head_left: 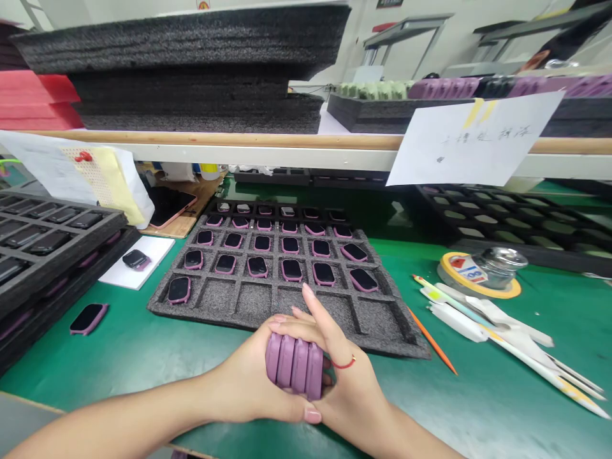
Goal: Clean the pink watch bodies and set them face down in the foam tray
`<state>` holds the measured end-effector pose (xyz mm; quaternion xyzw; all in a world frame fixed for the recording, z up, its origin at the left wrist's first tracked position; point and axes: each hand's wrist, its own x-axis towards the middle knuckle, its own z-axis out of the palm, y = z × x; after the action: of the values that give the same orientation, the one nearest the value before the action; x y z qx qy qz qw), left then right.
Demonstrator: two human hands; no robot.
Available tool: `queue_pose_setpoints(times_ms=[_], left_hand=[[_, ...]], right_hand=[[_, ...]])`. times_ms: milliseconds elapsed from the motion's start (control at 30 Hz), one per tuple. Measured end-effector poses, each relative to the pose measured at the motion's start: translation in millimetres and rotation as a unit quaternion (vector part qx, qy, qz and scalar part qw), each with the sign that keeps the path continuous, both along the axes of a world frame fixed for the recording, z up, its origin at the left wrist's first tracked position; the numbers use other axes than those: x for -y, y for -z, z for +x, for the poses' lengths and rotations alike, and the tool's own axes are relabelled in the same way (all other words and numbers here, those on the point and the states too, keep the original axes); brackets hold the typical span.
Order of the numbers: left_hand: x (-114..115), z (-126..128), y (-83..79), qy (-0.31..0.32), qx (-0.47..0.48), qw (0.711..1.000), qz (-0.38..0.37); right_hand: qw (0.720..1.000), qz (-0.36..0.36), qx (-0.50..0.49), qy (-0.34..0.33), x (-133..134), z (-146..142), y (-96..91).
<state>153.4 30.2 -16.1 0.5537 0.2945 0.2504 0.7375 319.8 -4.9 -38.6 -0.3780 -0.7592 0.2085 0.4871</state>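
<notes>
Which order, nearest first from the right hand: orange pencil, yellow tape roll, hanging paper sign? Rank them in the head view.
From the right hand:
1. Orange pencil, to its right on the green mat.
2. Yellow tape roll, farther back right.
3. Hanging paper sign, farthest, on the shelf edge.

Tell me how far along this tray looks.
Done: the back rows of the foam tray look filled with pink-framed devices. In hand: the left hand and right hand hold four more devices together on edge. Left: the front row has one device, and its other pockets are empty.
</notes>
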Motion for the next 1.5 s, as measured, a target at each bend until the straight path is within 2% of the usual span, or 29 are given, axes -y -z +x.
queue_pose_setpoints(times_ms=[167,267,333,500,567,633,733,833,1000,1067,1167,1267,1333,1400,1500], left_hand=[[-1.0,1.3,-3.4,0.034,0.020,0.999,-0.015],[2.0,0.2,-4.7,-0.022,-0.017,0.999,0.028],[4.1,-2.0,-6.2,-0.056,-0.025,0.996,0.066],[6.2,-7.3,-9.5,-0.057,-0.042,0.983,0.167],[6.7,-8.1,-8.9,-0.048,-0.070,0.978,0.192],[7.2,-8.1,-7.0,-0.042,-0.077,0.974,0.209],[7.8,-7.4,-2.4,-0.054,-0.056,0.969,0.233],[8.6,-6.4,1.9,-0.069,-0.064,0.963,0.253],[11.6,-6.7,2.8,-0.084,-0.085,0.951,0.286],[12.4,-7.4,1.2,-0.078,-0.079,0.947,0.301],[11.8,-8.6,-0.6,-0.058,-0.040,0.939,0.338],[10.0,-9.2,0.1,-0.051,-0.015,0.914,0.403],[9.1,-9.4,1.6,-0.051,-0.014,0.899,0.434],[8.1,-9.7,3.4,-0.038,-0.010,0.894,0.445],[5.1,-10.5,7.4,-0.014,-0.003,0.894,0.448]], right_hand=[[0.999,0.017,0.026,-0.025,1.3,0.5,1.5],[0.997,0.044,0.061,-0.032,4.6,5.0,-2.3],[0.997,0.039,0.046,-0.038,6.1,9.3,-5.4],[0.991,-0.096,-0.086,-0.035,0.8,16.4,-4.6],[0.980,-0.137,-0.144,-0.035,-2.4,16.5,-4.0],[0.973,-0.157,-0.160,-0.059,-3.0,15.2,-6.3],[0.987,-0.108,-0.081,-0.087,1.6,12.1,-13.2],[0.997,-0.034,-0.021,-0.060,7.6,8.6,-17.3],[0.998,-0.015,-0.013,-0.061,11.1,5.1,-12.3],[0.996,-0.050,-0.045,-0.057,10.3,5.2,-9.0],[0.975,-0.159,-0.146,-0.054,6.1,7.6,-6.4],[0.936,-0.272,-0.191,-0.115,0.9,9.9,-7.2],[0.913,-0.321,-0.193,-0.163,-0.1,9.1,-7.8],[0.906,-0.333,-0.202,-0.167,1.5,5.9,-7.2],[0.926,-0.296,-0.202,-0.117,5.7,-1.0,-4.5]])
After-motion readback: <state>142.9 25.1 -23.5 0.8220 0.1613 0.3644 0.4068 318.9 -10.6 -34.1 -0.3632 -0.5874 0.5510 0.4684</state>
